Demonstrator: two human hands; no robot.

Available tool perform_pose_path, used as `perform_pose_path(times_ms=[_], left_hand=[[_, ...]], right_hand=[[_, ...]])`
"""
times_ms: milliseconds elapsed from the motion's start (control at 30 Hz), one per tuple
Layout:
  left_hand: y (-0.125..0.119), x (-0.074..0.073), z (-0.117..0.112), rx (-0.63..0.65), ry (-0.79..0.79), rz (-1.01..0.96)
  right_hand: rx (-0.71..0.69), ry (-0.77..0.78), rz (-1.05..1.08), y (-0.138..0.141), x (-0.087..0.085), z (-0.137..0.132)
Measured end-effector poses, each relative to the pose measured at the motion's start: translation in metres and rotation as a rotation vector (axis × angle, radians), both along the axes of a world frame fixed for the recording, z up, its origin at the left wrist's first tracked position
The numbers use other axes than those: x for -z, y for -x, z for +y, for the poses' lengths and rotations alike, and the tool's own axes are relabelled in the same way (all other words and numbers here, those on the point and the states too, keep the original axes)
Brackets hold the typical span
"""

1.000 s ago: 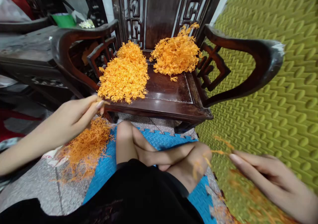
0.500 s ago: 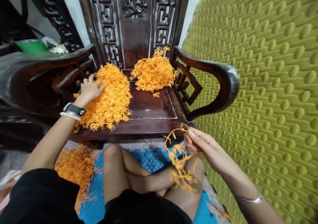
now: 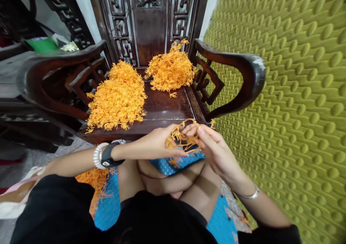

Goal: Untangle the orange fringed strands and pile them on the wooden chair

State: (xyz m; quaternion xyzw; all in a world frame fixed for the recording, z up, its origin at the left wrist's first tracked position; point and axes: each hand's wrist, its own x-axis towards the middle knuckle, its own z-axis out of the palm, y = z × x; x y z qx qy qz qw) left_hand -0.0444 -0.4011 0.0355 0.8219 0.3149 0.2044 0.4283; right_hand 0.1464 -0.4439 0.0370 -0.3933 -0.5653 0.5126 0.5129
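Both hands meet just in front of the chair seat: our left hand (image 3: 154,146) and right hand (image 3: 216,150) are closed together on one small tangle of orange strands (image 3: 180,139), fingertips pinching it from either side above our crossed legs. We judge the step to be teasing this clump apart; it goes best with light pulls at the edges, so the thin strands separate instead of snapping. On the dark wooden chair (image 3: 162,110) lie a flatter left heap (image 3: 117,100) and a looser right heap (image 3: 170,69), well apart from each other. More strands (image 3: 94,181) lie on the blue foam mat (image 3: 108,208) below our left wrist; a green textured wall (image 3: 292,92) stands to the right
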Motion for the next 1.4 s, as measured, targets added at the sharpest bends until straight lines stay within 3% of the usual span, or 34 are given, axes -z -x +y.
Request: perform_pose_path(times_ms=[100,233,433,567,667,767,867,967,1033,1133,1233,1400], left_hand=[[0.000,0.009,-0.009,0.073,0.054,0.009],[0.014,0.005,-0.013,0.196,0.181,-0.015],[0.026,0.001,-0.026,0.125,0.263,-0.066],[0.019,0.009,-0.038,0.137,0.555,-0.273],[0.014,0.018,-0.047,0.098,0.637,-0.368],[0.014,0.027,-0.054,0.063,0.741,-0.400],[0.015,0.034,-0.056,0.049,0.824,-0.395],[0.016,0.036,-0.057,0.078,0.760,-0.436],[0.017,0.034,-0.059,0.105,0.635,-0.428],[0.019,0.026,-0.064,0.173,0.542,-0.307],[0.024,0.018,-0.069,0.210,0.639,-0.250],[0.037,0.018,-0.067,-0.004,0.801,-0.327]], right_hand=[[0.021,0.074,-0.086,-0.001,0.003,-0.007],[-0.058,0.275,-0.030,-0.005,0.008,-0.013],[-0.171,0.366,0.039,0.003,0.015,-0.024],[-0.214,0.325,0.022,0.014,0.014,-0.031],[-0.221,0.218,-0.137,0.016,0.012,-0.031],[-0.190,0.018,-0.446,0.011,0.013,-0.033],[0.043,-0.327,-0.783,0.005,0.017,-0.043],[0.192,-0.768,-0.760,0.007,0.021,-0.059],[0.143,-0.858,-0.648,0.012,0.020,-0.067],[0.013,-0.668,-0.641,0.019,0.017,-0.071],[-0.053,-0.500,-0.738,0.021,0.013,-0.067],[-0.072,-0.446,-0.843,0.012,0.008,-0.065]])
